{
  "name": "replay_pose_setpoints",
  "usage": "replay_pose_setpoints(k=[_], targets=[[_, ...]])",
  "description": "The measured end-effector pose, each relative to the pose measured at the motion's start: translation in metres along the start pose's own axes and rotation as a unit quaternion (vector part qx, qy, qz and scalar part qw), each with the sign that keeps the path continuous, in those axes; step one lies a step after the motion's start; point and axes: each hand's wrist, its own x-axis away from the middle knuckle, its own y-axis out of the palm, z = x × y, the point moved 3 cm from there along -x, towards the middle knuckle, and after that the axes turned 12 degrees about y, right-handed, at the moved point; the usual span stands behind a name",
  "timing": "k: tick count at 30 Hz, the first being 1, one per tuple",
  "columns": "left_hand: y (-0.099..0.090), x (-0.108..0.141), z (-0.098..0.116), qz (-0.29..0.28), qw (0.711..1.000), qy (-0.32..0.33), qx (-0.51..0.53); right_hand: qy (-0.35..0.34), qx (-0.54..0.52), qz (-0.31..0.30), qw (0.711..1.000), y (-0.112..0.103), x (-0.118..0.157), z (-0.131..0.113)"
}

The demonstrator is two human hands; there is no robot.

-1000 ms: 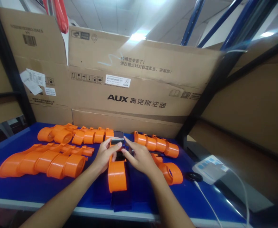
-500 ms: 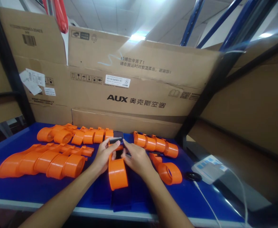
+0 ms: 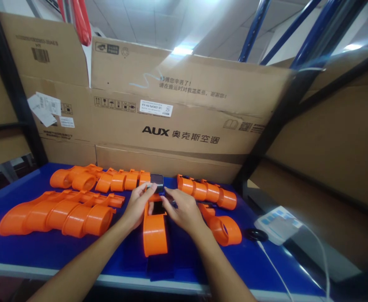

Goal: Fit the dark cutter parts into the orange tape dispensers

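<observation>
Near the middle of the table, my left hand (image 3: 139, 204) grips the upper left side of an orange plastic part (image 3: 155, 239). This part has a wide curved band at its lower end and a frame with a dark opening above. My left thumb lies over the top edge, by a small dark rectangular piece (image 3: 156, 180); whether that piece is joined to the orange part I cannot tell. My right hand (image 3: 180, 207) is closed at the part's upper right edge, thumb and forefinger close together there. The fingers behind the part are hidden.
Rows of similar orange parts lie at left (image 3: 73, 220), back left (image 3: 117, 181) and back right (image 3: 199, 189). Another orange part (image 3: 229, 230) lies right of my forearm, beside a black oval object (image 3: 256, 234) and a white cabled device (image 3: 278, 224). Cardboard (image 3: 184, 155) walls the back.
The orange part's curved band has swung slightly down and left. My left thumb has shifted a little up and left, and both hands stay on the part.
</observation>
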Motion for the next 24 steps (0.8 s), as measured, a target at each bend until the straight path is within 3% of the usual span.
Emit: replay_pose_setpoints(k=[9,15,18,24], targets=[[-0.009,-0.004,-0.001,0.009,1.0,-0.009,0.001,0.081,-0.097,-0.045,0.991,-0.001,-0.003,-0.007],[-0.017,-0.012,0.01,0.0,0.997,-0.004,0.078,0.205,-0.207,0.048,0.956,-0.009,-0.004,0.014],[-0.019,-0.012,0.018,0.029,0.994,-0.001,0.11,0.2,-0.139,0.039,0.969,-0.01,-0.008,0.019],[-0.021,-0.011,0.021,0.053,0.982,-0.025,0.181,0.126,-0.032,-0.054,0.99,0.004,-0.017,0.013]])
